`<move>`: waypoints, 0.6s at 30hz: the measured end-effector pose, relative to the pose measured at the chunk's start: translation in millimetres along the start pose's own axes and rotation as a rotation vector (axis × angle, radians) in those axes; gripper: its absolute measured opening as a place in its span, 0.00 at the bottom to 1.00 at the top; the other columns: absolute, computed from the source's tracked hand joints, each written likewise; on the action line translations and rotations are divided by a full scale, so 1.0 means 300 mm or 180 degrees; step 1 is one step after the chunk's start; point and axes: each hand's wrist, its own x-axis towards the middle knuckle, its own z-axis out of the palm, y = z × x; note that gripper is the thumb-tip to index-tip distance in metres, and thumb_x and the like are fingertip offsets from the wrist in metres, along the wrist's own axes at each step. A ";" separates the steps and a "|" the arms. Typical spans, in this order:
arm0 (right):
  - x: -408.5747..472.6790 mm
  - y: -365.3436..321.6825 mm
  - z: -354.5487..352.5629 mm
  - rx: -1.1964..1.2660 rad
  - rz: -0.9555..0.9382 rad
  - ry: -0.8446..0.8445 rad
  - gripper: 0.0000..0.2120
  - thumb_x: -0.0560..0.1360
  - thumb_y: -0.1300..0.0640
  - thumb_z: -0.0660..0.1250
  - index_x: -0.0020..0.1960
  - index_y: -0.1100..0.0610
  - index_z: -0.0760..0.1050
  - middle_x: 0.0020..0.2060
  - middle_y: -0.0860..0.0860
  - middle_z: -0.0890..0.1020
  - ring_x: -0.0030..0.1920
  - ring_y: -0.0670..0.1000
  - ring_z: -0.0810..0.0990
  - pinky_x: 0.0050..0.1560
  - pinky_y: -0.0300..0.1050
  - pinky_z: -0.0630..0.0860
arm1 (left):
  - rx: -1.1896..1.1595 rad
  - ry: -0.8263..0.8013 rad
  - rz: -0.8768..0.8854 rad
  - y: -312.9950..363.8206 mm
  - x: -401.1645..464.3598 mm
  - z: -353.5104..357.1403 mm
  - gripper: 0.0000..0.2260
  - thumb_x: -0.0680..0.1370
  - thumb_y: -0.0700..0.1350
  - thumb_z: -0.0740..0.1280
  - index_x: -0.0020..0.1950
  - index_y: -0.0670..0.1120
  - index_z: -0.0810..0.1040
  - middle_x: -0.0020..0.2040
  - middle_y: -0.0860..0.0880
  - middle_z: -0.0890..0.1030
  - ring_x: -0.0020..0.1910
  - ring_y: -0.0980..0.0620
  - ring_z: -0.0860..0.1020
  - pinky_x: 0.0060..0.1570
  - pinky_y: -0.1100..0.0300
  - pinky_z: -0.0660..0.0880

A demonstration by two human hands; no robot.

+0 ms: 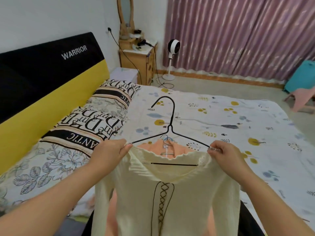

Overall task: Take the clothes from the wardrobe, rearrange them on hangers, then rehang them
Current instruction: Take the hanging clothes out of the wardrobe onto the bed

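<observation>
Floral bedsheet on the bed (221, 116) fills the background, patterned pillows at 10 o'clock. A thin black wire hanger (171, 132) carries a cream ribbed knit top with dark lacing (163, 193), hook pointing to 12 o'clock, long axis running 9 to 3. The left hand (109, 153) and right hand (225, 154) each pinch a shoulder edge with curled fingers, equally near the hanger ends.
</observation>
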 end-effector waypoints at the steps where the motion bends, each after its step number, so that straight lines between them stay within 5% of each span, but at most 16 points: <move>1: 0.074 0.025 0.033 -0.0007 0.0011 0.0005 0.08 0.75 0.62 0.65 0.38 0.58 0.76 0.30 0.51 0.76 0.34 0.48 0.72 0.35 0.37 0.65 | 0.0075 -0.0064 -0.0098 -0.013 0.050 0.046 0.18 0.80 0.55 0.56 0.36 0.45 0.68 0.31 0.48 0.74 0.35 0.45 0.75 0.33 0.56 0.64; 5: 0.346 0.130 0.188 0.0013 0.0132 -0.0115 0.08 0.75 0.63 0.65 0.37 0.57 0.74 0.28 0.47 0.74 0.32 0.45 0.71 0.31 0.31 0.64 | 0.0303 -0.0480 -0.0447 -0.055 0.235 0.255 0.16 0.80 0.55 0.54 0.40 0.46 0.67 0.37 0.47 0.77 0.43 0.43 0.78 0.37 0.55 0.67; 8: 0.518 0.239 0.335 -0.0013 0.0263 -0.0285 0.10 0.74 0.64 0.66 0.35 0.55 0.74 0.28 0.45 0.74 0.34 0.48 0.72 0.34 0.37 0.65 | 0.0530 -0.0889 -0.0765 -0.085 0.298 0.464 0.19 0.80 0.56 0.54 0.64 0.45 0.69 0.62 0.43 0.74 0.63 0.45 0.71 0.60 0.53 0.67; 10: 0.617 0.327 0.441 -0.0088 0.0367 -0.0385 0.11 0.73 0.65 0.66 0.34 0.54 0.73 0.28 0.46 0.73 0.35 0.49 0.71 0.33 0.38 0.63 | 0.0638 -0.1006 -0.0841 -0.092 0.295 0.592 0.27 0.78 0.56 0.60 0.73 0.44 0.61 0.72 0.42 0.65 0.70 0.46 0.65 0.68 0.51 0.63; 12: 0.705 0.416 0.542 -0.0147 0.0525 -0.0449 0.07 0.74 0.64 0.64 0.38 0.57 0.77 0.31 0.49 0.75 0.36 0.51 0.72 0.34 0.40 0.62 | 0.0512 -0.1067 -0.0718 -0.093 0.285 0.713 0.32 0.71 0.55 0.72 0.69 0.41 0.68 0.69 0.38 0.69 0.67 0.43 0.71 0.63 0.45 0.69; 16: 0.837 0.568 0.718 -0.0312 0.0816 -0.0507 0.07 0.75 0.63 0.61 0.44 0.61 0.78 0.40 0.57 0.81 0.40 0.53 0.73 0.38 0.44 0.64 | 0.0478 -0.2408 -0.0827 -0.133 0.215 1.000 0.32 0.80 0.57 0.53 0.76 0.46 0.39 0.77 0.43 0.38 0.76 0.44 0.41 0.73 0.44 0.42; 18: 0.876 0.622 0.795 -0.0572 0.0835 -0.0562 0.07 0.75 0.64 0.61 0.43 0.62 0.77 0.41 0.58 0.81 0.41 0.54 0.75 0.39 0.45 0.64 | 0.0593 -0.2731 -0.0715 -0.146 0.194 1.121 0.32 0.81 0.58 0.50 0.76 0.47 0.37 0.76 0.44 0.34 0.75 0.43 0.36 0.72 0.43 0.38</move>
